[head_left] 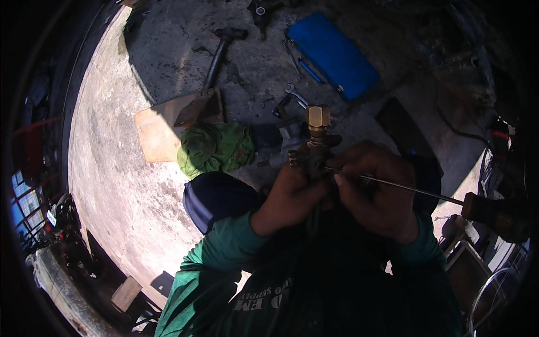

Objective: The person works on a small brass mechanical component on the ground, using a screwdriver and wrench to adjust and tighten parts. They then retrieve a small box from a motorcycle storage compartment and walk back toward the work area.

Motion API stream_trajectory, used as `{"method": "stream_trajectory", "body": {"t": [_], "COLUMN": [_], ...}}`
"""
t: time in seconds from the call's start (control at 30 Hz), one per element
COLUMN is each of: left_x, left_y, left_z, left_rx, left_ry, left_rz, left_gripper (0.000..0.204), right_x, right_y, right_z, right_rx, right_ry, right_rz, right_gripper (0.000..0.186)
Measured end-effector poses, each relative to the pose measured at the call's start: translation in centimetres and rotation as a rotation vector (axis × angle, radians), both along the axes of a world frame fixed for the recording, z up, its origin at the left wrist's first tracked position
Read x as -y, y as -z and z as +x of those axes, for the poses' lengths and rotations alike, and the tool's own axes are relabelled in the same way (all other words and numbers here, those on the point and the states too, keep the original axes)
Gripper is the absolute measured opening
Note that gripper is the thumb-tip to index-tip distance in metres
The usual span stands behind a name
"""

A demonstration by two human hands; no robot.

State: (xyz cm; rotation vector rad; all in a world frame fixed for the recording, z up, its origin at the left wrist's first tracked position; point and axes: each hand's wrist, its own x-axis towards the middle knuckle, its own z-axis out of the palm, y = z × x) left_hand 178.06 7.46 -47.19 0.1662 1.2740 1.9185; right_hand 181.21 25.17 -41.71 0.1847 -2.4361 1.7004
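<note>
A brass valve fitting with a large hex nut on top stands upright in front of me. My left hand is closed around its dark lower part, which is mostly hidden in shadow and behind fingers. My right hand pinches the thin metal shaft of a screwdriver near its tip. The shaft's end points at the side of the fitting; whether it touches is too dark to tell. The screwdriver's thick dark handle sticks out to the right, beyond the hand.
On the concrete floor ahead lie a hammer, a blue case and a wrench. A green cloth rests left of my hands, beside a tan board. Toward the lower right stands a dark frame among clutter.
</note>
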Motion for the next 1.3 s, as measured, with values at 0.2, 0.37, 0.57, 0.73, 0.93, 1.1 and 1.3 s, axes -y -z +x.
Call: {"method": "stream_trajectory", "body": {"t": [0.2,0.37,0.57,0.73,0.93,1.1,1.3], "left_x": [0.1,0.4,0.5,0.5,0.3,0.3,0.2], "left_y": [-0.2,-0.2,-0.2,0.2,0.5,0.0,0.2], "left_z": [-0.4,-0.4,-0.9,-0.4,-0.2,-0.5,-0.3], "left_rx": [0.014,0.018,0.062,0.044,0.043,0.093,0.190], "left_ry": [0.004,-0.011,0.003,-0.032,-0.029,-0.016,-0.016], "left_rz": [-0.017,-0.058,-0.052,0.003,-0.034,-0.057,0.014], "left_gripper": [0.060,0.061,0.059,0.057,0.060,0.059,0.054], "right_x": [0.2,0.2,0.4,0.4,0.8,0.6,0.5], "right_y": [0.0,0.4,0.5,0.8,1.0,1.2,0.9], "right_z": [-0.1,-0.3,0.1,0.2,0.0,0.0,-0.1], "right_rx": [0.024,-0.060,-0.176,-0.118,-0.111,-0.065,-0.011], "right_ry": [0.032,-0.006,0.033,-0.011,-0.018,-0.030,0.012], "right_rz": [-0.012,0.051,0.062,0.089,0.133,0.043,-0.023], "right_gripper": [0.015,0.016,0.020,0.022,0.021,0.018,0.014]}}
